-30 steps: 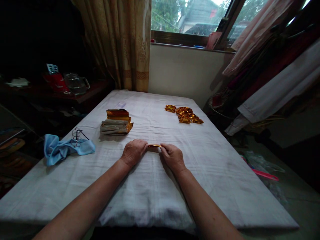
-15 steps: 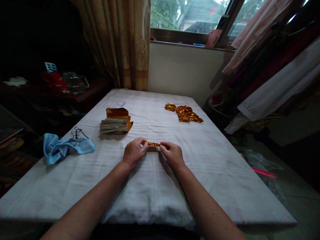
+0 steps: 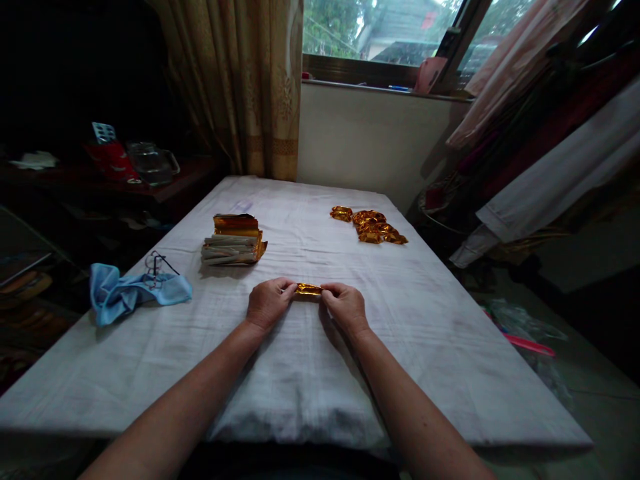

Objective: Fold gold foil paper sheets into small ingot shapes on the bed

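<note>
Table (image 3: 425,347), long and rectangular, covered with a creased white cloth (image 3: 300,387) that reaches every edge.

Items lying on it:
- Stack of gold-faced paper sheets (image 3: 233,241), beyond the left hand (image 3: 267,303) and a little to its left, top sheets curling.
- Cluster of folded gold paper pieces (image 3: 370,227), well beyond the right hand (image 3: 345,308) and to its right, near the far edge.
- Crumpled light blue cloth (image 3: 135,293), far to the left of the left hand, at the table's left edge.
- Spectacles (image 3: 156,265), resting partly on the blue cloth.
- Both hands, side by side near the middle; whether they rest on the cloth cannot be told.
</note>
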Available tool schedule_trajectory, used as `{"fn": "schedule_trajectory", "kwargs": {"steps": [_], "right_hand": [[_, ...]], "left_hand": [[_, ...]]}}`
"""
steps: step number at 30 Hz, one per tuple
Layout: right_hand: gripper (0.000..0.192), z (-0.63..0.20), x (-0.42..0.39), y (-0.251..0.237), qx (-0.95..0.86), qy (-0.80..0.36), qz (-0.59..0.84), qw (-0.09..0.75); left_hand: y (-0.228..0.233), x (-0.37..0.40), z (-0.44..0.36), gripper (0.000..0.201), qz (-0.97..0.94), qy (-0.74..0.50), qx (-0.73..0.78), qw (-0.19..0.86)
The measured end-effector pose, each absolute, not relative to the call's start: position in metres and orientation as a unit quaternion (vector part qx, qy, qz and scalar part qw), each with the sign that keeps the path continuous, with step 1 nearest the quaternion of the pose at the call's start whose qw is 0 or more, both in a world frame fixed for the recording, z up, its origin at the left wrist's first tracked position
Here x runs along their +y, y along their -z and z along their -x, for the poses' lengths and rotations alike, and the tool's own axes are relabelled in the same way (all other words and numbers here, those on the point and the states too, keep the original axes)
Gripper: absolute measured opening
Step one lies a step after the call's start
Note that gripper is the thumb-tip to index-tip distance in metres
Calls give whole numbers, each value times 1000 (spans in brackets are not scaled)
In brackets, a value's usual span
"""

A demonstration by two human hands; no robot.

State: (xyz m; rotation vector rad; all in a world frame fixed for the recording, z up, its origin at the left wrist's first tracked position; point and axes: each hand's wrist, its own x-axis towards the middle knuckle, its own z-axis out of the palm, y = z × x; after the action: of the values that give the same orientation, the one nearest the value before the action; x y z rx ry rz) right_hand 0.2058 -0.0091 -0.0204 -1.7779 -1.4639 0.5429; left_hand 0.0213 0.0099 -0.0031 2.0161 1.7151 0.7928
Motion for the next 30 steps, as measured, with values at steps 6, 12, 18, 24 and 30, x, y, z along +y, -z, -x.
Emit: {"fn": "schedule_trajectory", "kwargs": {"steps": [6,12,18,24,30], "right_hand": [[17,-204,-10,22,-585,-212,681,387],[17,-201,-11,20,-595,-223,665,392],[18,-200,-10,22,-603,-228,654,396],[19,-200,-10,23,-607,-223,650,399],[19,-200,-9,23,-612,-217,646,401]], "left_hand": [[5,9,-21,18,-727,-280,606,158],[6,8,-20,18,-742,-266,604,120],[7,6,-19,19,-757,-257,593,98],[9,5,-19,19,-768,-252,583,82],[12,5,-19,20,-776,-249,575,73]]}}
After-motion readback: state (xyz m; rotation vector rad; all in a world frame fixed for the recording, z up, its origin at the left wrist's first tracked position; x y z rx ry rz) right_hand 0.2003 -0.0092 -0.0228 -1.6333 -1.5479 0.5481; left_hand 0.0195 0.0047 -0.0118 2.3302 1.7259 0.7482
